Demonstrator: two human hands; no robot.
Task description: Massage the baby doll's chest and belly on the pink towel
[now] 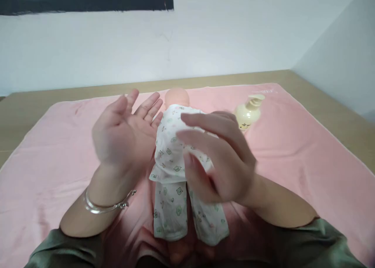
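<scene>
A baby doll point(171, 143) in a white top and trousers with small green and pink prints lies lengthwise in front of me. Its bald head point(177, 97) points away and shows no face. Above the doll's left edge my left hand point(127, 129) is raised, palm up, fingers spread, holding nothing. Over the doll's right side hovers my right hand point(224, 154), its fingers curved and apart around bare air, slightly blurred. It hides part of the doll's top. A cream pump bottle point(248, 113) stands beyond my right hand.
Under the doll a pink blanket point(293, 143) covers most of a wooden surface point(319, 92), with folds near my body. A white wall point(219, 33) rises behind, with a dark panel point(88, 0) at upper left. Another wall meets it at right.
</scene>
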